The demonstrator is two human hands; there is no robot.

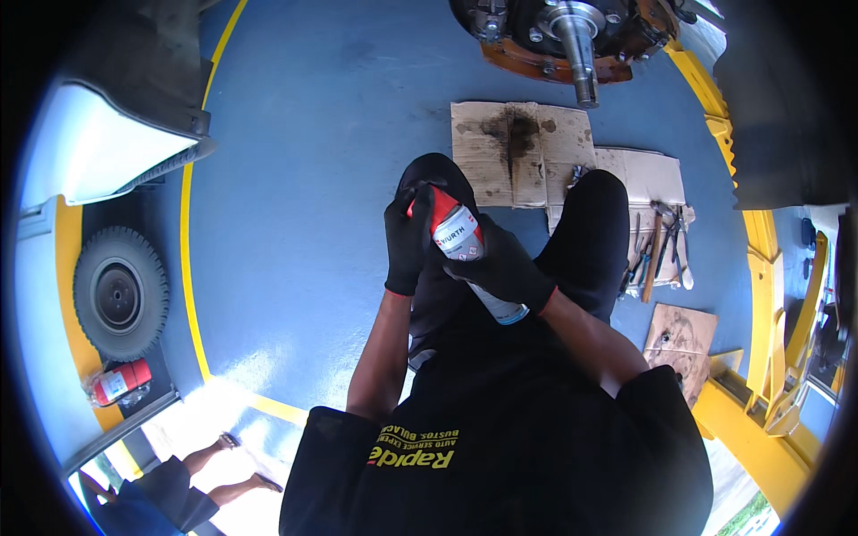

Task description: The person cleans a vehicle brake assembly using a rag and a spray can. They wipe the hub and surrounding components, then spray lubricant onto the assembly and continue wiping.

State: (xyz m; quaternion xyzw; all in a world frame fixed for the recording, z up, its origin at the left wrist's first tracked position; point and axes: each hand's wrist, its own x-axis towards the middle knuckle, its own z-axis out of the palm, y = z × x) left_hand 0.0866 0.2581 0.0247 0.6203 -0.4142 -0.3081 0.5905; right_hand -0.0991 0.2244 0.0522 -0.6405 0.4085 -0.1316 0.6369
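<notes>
A white and red spray can (pixel 459 234) is tilted in front of my body, its red top toward the upper left and its base toward the lower right. My right hand (pixel 508 266), in a black glove, wraps around the body of the can. My left hand (pixel 406 239), gloved too, closes on the red top end; its fingers partly hide that part, so the nozzle cannot be made out. Both hands are above my bent knees.
Ahead, an axle spindle (pixel 579 52) with an exposed hub hangs over stained cardboard (pixel 565 143). A hammer (pixel 654 250) and several hand tools lie at right, beside yellow lift arms (pixel 764 295). At left are a tyre (pixel 118 290), a red cylinder (pixel 127 381) and another person (pixel 161 491).
</notes>
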